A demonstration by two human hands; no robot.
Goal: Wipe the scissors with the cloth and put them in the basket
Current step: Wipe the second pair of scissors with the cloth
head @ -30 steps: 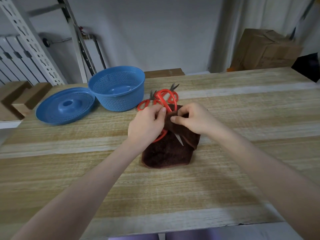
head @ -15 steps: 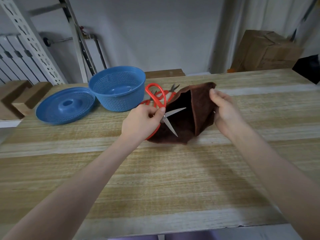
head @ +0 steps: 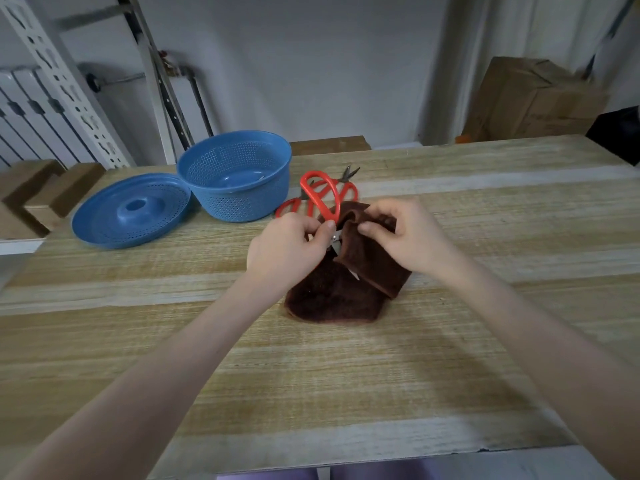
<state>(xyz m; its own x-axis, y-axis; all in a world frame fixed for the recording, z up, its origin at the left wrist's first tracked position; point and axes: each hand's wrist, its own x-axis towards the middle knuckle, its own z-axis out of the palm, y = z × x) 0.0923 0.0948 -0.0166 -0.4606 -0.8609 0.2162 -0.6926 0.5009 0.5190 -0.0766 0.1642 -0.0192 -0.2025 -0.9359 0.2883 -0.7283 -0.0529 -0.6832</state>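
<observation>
The left hand [head: 287, 247] pinches the red-handled scissors [head: 320, 197] just below the handle loops, its fingers [head: 325, 230] curled and pressed together at the pivot. The handles point up and away, and the blades run down into the cloth. The right hand [head: 408, 237] pinches a folded flap of the dark brown cloth [head: 339, 296], its fingers [head: 367, 227] closed on the flap's upper edge so that the fold covers the blades. Only a sliver of metal shows at the fold's lower edge. The rest of the cloth lies bunched on the worktop [head: 346, 382], near its middle.

Just beyond the hands lie further scissors [head: 348, 188] with red handles, touching or overlapping one another. To the far left of these stands the blue basket [head: 239, 181], open side up. Its blue lid [head: 131, 213] lies on the left with its rim against the basket wall.

A broad stretch of wood lies between the cloth and the worktop's near edge, and another runs to the right. A cardboard box [head: 533, 98] stands past the far edge at the right.
</observation>
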